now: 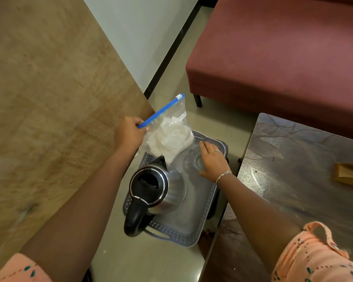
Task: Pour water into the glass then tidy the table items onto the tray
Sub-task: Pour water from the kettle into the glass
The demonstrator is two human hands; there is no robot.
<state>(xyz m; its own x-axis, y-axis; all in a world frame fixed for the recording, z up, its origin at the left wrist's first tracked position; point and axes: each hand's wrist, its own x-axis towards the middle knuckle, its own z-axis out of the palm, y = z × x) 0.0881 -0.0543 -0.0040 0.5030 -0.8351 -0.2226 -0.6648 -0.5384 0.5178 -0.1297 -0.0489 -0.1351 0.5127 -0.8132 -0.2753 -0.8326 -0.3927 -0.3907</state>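
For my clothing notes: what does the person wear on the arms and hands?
Short peach fabric sleeves, left and right, carry small teal leaf shapes and dark dotted lines. The right hand has a thin silver ring on one finger and a silver chain bracelet at the wrist. The left hand shows no jewellery.

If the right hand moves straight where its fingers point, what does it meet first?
Probably the clear plastic zip bag, just beyond the right hand; depth is unclear, so perhaps the grey perforated tray's rim instead.
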